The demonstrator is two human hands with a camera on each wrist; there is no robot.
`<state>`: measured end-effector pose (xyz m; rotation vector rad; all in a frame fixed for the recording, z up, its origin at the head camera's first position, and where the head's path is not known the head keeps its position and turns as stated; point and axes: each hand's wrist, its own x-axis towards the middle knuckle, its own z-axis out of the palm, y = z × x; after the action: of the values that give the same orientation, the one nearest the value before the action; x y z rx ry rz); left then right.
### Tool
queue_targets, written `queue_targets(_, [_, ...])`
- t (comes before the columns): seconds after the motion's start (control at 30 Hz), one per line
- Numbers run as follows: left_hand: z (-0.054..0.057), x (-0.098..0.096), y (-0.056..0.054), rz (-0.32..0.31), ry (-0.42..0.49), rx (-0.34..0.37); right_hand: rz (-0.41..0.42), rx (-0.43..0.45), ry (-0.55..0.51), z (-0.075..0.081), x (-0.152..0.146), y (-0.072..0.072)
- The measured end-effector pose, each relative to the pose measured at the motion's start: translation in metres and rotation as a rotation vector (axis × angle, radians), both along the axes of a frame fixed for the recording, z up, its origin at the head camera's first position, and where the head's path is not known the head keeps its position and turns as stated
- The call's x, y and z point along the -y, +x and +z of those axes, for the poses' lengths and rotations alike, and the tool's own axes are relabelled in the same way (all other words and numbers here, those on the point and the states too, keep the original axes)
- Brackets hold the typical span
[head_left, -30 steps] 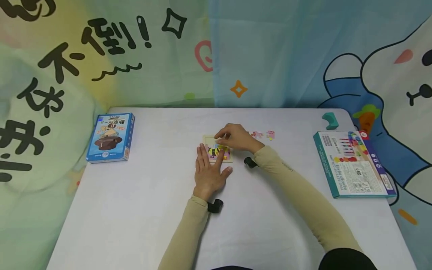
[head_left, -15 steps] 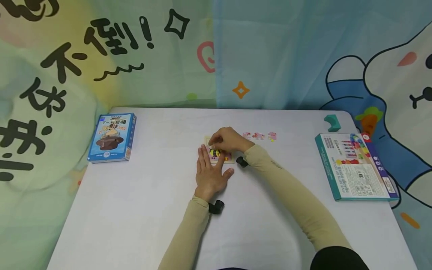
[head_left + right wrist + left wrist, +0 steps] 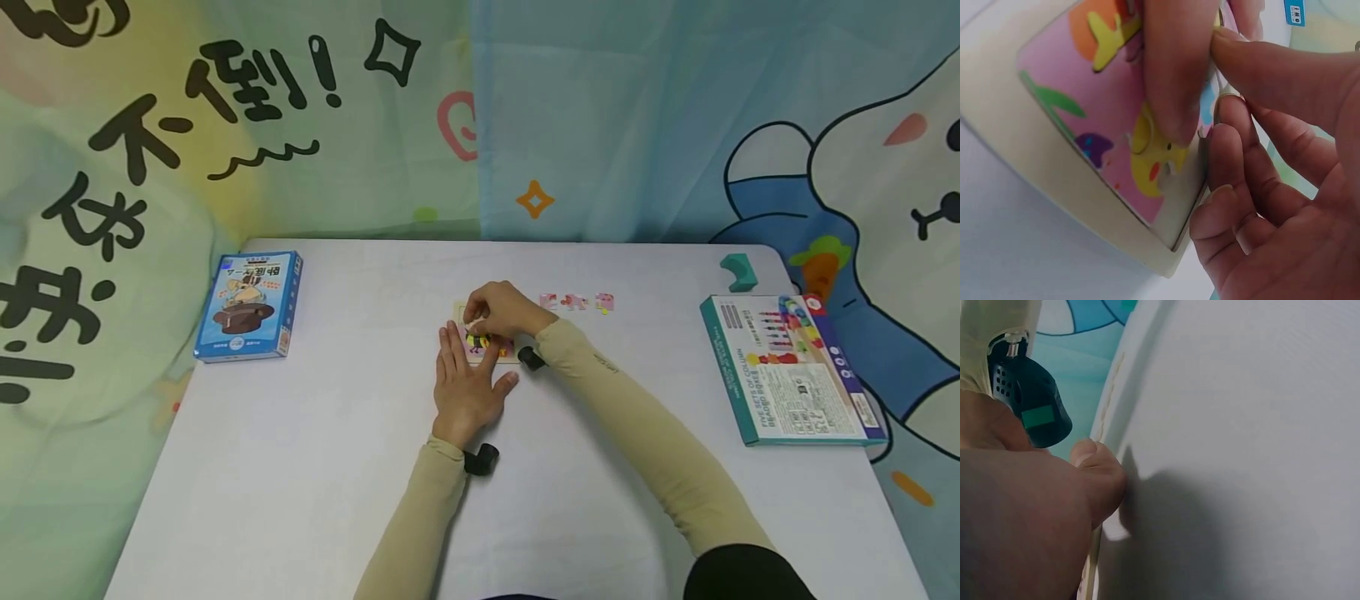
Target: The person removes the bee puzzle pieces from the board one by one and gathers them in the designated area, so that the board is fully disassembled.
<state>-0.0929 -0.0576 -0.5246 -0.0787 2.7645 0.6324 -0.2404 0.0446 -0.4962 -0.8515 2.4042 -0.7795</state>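
A small jigsaw puzzle with a pale wooden frame (image 3: 1072, 197) lies on the table under both hands. Its pink picture shows a yellow shape with a red spot. My left hand (image 3: 468, 404) rests on the board with fingers straight; in the right wrist view its finger (image 3: 1175, 75) presses the picture. At the board's upper part, my right hand (image 3: 510, 308) pinches a small puzzle piece, mostly hidden by the fingers. The right hand's other fingers (image 3: 1225, 156) curl beside the frame's edge. Several loose pink puzzle pieces (image 3: 575, 302) lie in a row to the board's right.
On the white table (image 3: 337, 467), a blue box (image 3: 249, 304) lies at the left. A larger box with a teal side (image 3: 795, 375) is at the right, with a green curved block (image 3: 740, 272) behind it. A printed curtain (image 3: 585, 108) hangs behind the table.
My right hand has shifted left and slightly nearer over the board, uncovering more of the loose pieces; lately it barely moves. The left hand stays in place on the board.
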Motion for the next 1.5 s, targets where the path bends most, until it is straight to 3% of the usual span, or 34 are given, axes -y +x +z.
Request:
queue_targets(0.27, [0.002,-0.001,-0.001,0.012,0.005,-0.032,-0.034,0.030,-0.036,-0.002,0.000,-0.005])
queue_targets(0.5, [-0.002,-0.004,-0.005,0.008,-0.010,0.003,-0.030,-0.008,-0.070,-0.007,-0.003,-0.008])
queue_targets(0.93, [-0.004,-0.006,-0.009,0.014,0.022,-0.062,-0.078,0.003,-0.097,0.002,-0.007,-0.008])
queue_targets(1.13, [-0.009,-0.005,-0.001,0.020,0.025,-0.023,-0.072,0.062,-0.130,-0.002,-0.008,0.002])
queue_targets(1.33, [-0.009,-0.004,0.003,0.027,0.019,-0.028,-0.037,0.036,-0.168,-0.011,-0.007,0.006])
queue_targets(1.5, [-0.006,-0.004,0.005,0.029,0.011,-0.048,0.009,0.006,-0.133,-0.012,-0.004,0.010])
